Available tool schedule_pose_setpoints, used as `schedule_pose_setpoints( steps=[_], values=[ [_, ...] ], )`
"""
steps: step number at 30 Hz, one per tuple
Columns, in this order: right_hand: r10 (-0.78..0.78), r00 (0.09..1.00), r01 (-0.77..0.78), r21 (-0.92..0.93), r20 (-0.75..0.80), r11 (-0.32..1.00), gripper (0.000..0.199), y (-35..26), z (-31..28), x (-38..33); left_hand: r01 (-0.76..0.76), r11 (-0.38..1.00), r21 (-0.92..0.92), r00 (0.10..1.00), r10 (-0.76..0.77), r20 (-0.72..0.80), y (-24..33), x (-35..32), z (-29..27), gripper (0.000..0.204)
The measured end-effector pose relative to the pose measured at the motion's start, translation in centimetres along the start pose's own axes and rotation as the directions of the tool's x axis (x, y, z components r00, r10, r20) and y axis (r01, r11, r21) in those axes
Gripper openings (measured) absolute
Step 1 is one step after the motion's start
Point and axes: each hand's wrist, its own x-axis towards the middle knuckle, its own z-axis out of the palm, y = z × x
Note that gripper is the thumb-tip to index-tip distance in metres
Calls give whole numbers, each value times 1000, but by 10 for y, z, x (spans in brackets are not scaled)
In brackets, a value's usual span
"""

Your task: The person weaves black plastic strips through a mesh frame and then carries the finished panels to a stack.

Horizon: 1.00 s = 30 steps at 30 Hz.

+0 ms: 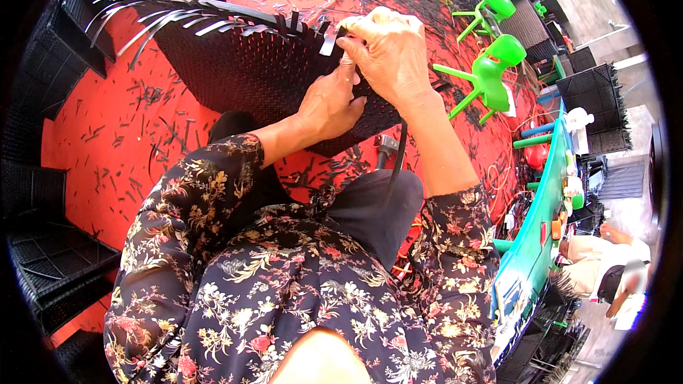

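At the woven black panel's [235, 64] upper right corner, the right hand [391, 57] pinches a dark strip [342, 30]; the left hand [329, 105], partly curled, grip unclear, lies just below.

The left forearm [286, 139], bare beyond its sleeve, slanted up and rightward to the left grip [329, 105], where one digit pointed upward and other fingers curled. The right forearm [447, 146] angled leftward to the right grip [390, 55], set farther out, its back showing, thumb and forefinger drawn closely together.
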Motion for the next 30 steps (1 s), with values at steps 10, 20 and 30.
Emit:
schedule_pose_setpoints(
  steps=[10,20,30],
  values=[
    [80,997,-81,80,11,994,12,16,9,0,-147,987,-60,986,142,-85,-5,-18,-1,86],
    [86,996,-86,111,4,990,12,19,6,-4,-70,992,-101,981,50,-185,-20,-22,-16,85],
    [96,995,-93,114,-21,989,33,2,-9,5,-67,997,-41,989,61,-138,-16,-6,-13,86]
  ],
)
